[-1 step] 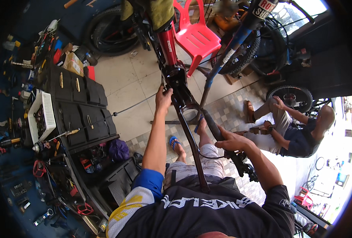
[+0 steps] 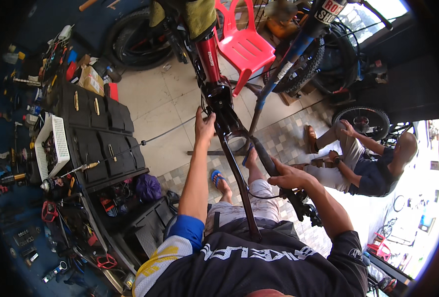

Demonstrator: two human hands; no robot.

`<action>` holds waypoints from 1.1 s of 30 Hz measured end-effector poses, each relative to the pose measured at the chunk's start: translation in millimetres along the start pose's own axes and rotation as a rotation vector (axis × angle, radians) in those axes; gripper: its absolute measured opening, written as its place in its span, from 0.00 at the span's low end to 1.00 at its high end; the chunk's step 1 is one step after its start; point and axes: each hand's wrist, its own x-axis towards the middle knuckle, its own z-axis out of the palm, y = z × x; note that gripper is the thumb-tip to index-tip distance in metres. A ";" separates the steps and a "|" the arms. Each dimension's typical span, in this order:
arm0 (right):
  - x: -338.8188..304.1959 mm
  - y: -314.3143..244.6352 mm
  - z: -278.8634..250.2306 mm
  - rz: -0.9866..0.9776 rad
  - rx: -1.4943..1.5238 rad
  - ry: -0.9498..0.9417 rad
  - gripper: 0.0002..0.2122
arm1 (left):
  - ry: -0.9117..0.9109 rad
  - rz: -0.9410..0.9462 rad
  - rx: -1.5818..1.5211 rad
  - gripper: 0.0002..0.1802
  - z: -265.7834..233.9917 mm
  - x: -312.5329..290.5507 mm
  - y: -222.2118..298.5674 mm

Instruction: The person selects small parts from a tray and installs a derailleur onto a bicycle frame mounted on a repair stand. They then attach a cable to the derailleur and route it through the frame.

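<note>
A dark bike frame [image 2: 237,171] with a red front tube [image 2: 209,62] is held up in front of me, running from the top toward my shirt. At its left side is my left hand [image 2: 204,129], thumb up and fingers partly hidden beside the frame. A thin black cable [image 2: 167,131] comes from the left and meets these fingers, which look closed on it. My right hand [image 2: 291,176] wraps the black rear arm of the frame, above a derailleur [image 2: 309,214]. A greenish cloth [image 2: 202,20] covers the frame's upper end.
A dark cabinet [image 2: 93,136] stands at left, with a white basket [image 2: 51,146] and many tools beyond. A red plastic chair [image 2: 246,47] and a blue stand post [image 2: 278,74] are ahead. At right a person [image 2: 377,166] sits near a bike wheel [image 2: 360,121].
My left hand and forearm have shifted very slightly to the right. My right hand and the bike frame have not visibly moved.
</note>
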 end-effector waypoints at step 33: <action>49.6 44.7 12.8 -0.070 -0.026 0.020 0.44 | -0.679 -0.699 -0.393 0.36 -35.2 -148.4 5.6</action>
